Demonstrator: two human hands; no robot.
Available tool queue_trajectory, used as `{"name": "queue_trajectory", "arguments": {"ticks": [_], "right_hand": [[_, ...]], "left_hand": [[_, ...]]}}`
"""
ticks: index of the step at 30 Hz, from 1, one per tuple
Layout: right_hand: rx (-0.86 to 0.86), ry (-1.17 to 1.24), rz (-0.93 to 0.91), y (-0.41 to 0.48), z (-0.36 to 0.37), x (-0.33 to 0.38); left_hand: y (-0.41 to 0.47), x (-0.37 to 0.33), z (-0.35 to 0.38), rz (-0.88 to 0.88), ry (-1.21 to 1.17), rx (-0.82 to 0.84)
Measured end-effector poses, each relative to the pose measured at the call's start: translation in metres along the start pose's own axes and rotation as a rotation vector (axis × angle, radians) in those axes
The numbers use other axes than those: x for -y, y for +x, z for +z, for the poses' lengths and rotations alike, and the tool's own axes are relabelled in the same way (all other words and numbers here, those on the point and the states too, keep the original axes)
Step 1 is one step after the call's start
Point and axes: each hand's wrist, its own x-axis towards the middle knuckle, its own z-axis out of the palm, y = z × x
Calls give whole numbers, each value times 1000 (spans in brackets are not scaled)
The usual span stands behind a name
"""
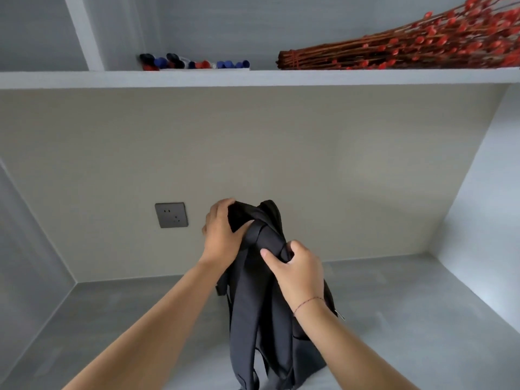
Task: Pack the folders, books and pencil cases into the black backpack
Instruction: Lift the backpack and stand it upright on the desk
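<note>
Backpack (261,305) stands upright on the desk (394,319) at 6 o'clock, both hands clamped on its top: left hand (222,235) on the 11 o'clock edge, right hand (298,271) pinching fabric. Looks like setup; next is finding the zipper. No folders or books visible.

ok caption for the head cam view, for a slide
Both hands, left hand and right hand, grip the top of an upright black backpack on a grey desk.

Head view, single camera, worn by the person
Faces forward and slightly up toward the wall socket (171,215); close above the desk surface (394,319), shelf (253,77) overhead; no second view
</note>
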Motion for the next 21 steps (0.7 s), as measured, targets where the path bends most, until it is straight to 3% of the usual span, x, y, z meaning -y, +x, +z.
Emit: {"name": "queue_trajectory", "arguments": {"ticks": [2,4,6,8,10,12,14,17,21], "right_hand": [[16,22,15,4,-2,-1],[76,35,32,10,-8,-3],[134,-63,10,16,-13,-4],[151,-305,-84,24,-18,-2],[258,-380,-115,32,-26,3],[417,-252,-65,37,-33,7],[466,-220,-51,41,-36,8],[425,-218,-65,44,-38,10],[323,59,100,41,-37,1]], "left_hand": [[-37,4,-3,-133,-205,19],[-87,4,2,-148,-302,103],[-129,-4,15,-106,-276,158],[-150,-16,37,-91,-216,114],[-154,-36,58,-179,-224,48],[-150,-54,75,-282,-275,-4],[-145,-63,89,-333,-281,-70],[-138,-63,97,-338,-301,-115],[-129,-48,89,-277,-296,-15]]}}
